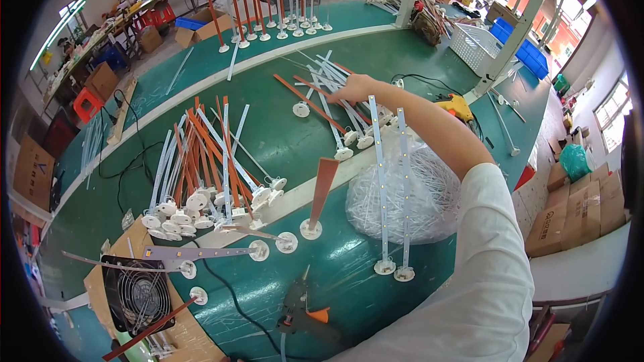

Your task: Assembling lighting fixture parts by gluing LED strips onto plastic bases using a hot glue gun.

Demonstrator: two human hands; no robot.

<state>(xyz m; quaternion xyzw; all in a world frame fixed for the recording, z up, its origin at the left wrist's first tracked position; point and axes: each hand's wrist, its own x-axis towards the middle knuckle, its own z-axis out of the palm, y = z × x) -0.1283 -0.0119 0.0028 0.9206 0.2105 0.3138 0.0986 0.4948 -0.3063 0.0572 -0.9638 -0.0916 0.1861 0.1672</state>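
Strips on round white bases, white ones and orange ones, lie across the green worktop point(282, 134), and we go over them from left to right. At our far left a black fan point(137, 293) sits on cardboard, with a grey strip point(201, 253) lying flat just above it. Next comes a big heap of strips point(201, 174), orange and white mixed, with their bases bunched at the near end. A black glue gun with an orange trigger point(302, 312) lies on the worktop near our lower edge. One orange strip point(322, 191) stands upright on its base past the heap. Further back a second pile of strips point(332, 97) fans out, and our right hand point(355, 86) reaches over it with the arm stretched long, resting on the top ends of those strips. We cannot tell whether its fingers are apart or clamped on a strip, since we see only the back of the hand. Two white strips point(392, 191) stand upright before a clear bag of white ties point(416, 191). A yellow glue gun point(456, 106) lies beyond our forearm. Our left hand stays out of sight.
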